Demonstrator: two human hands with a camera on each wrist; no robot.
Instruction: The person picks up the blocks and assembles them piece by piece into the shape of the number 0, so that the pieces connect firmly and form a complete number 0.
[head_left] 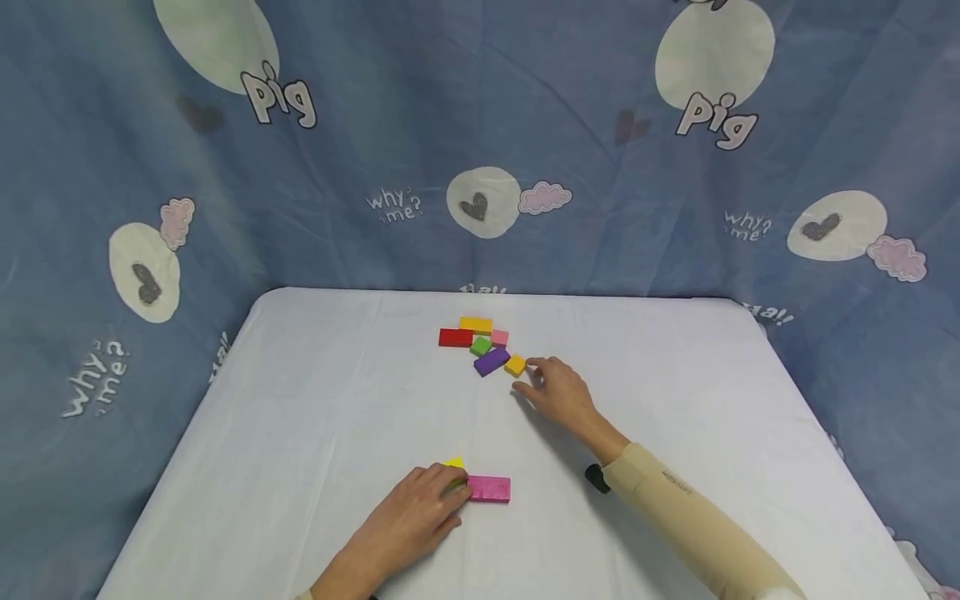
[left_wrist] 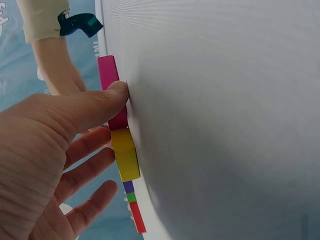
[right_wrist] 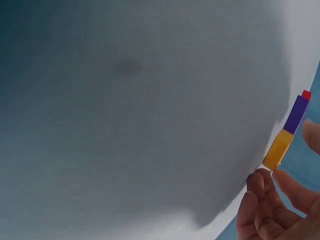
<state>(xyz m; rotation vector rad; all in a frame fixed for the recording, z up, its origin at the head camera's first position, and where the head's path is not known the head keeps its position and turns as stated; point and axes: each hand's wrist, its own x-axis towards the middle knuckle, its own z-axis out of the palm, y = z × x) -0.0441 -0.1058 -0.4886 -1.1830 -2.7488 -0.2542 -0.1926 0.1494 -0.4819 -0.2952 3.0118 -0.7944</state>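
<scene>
My left hand lies over the near blocks, its fingertips at the left end of a magenta block and beside a yellow block, which it partly hides. In the left wrist view, the thumb crosses in front of the magenta block, and the other fingers are by the yellow block. My right hand reaches to a small orange block, thumb and fingers apart. The right wrist view shows a fingertip at that orange block's end; whether it touches is hard to tell.
Close to the orange block lie a purple block, a green block, a pink block, a red block and a longer orange-yellow block. They sit on a white-covered table before a blue printed curtain.
</scene>
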